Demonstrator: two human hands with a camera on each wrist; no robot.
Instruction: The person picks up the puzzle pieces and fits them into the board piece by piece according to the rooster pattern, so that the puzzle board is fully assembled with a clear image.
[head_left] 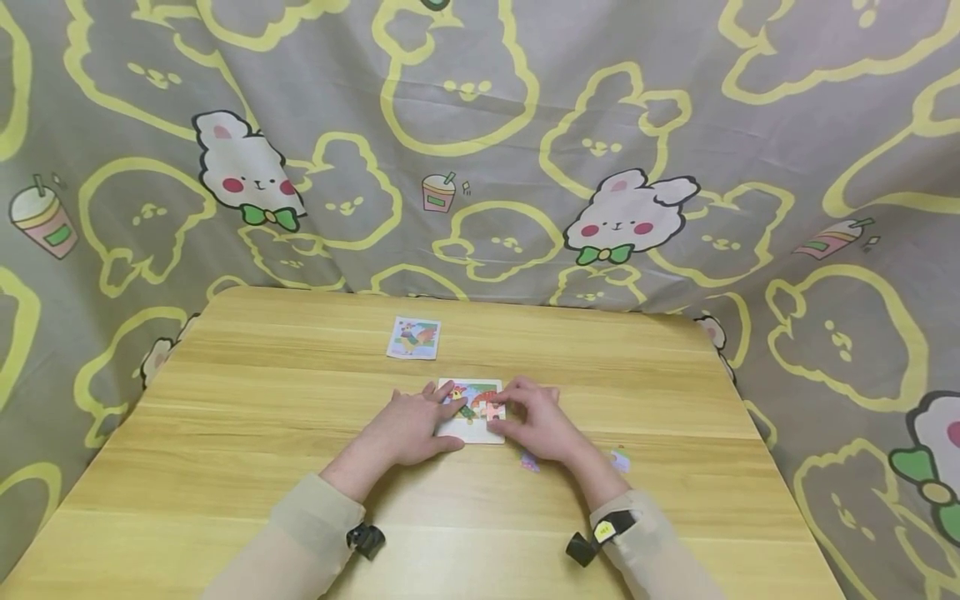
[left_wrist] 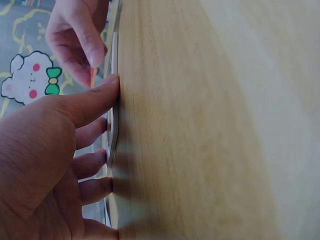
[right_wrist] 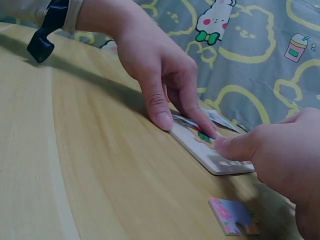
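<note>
Beige sleeves (head_left: 311,521) are overhanging the tabletop (head_left: 465,533); the left hand (head_left: 416,423), outspread, is presumably steadying the jigsaw board (head_left: 483,432) while the right hand (head_left: 543,423) is pinching a pink piece (head_left: 493,412) at the board's right edge.

ok so the jigsaw board (head_left: 480,431) is plain white where it's bare, with red, green and yellow on the picture part. The jigsaw piece (head_left: 493,411) at its right edge looks pinkish, and one loose piece (right_wrist: 227,210) is lavender with pink flowers. Picture card (head_left: 414,338) is a multicoloured bird on pale blue and green. Desk (head_left: 285,367) is yellowish wood grain, sleeves (head_left: 315,510) beige. Backdrop curtain (head_left: 558,50): grey, yellow-outlined critters, white bunnies (head_left: 618,218) with green bows, pink cups (head_left: 438,195).
</note>
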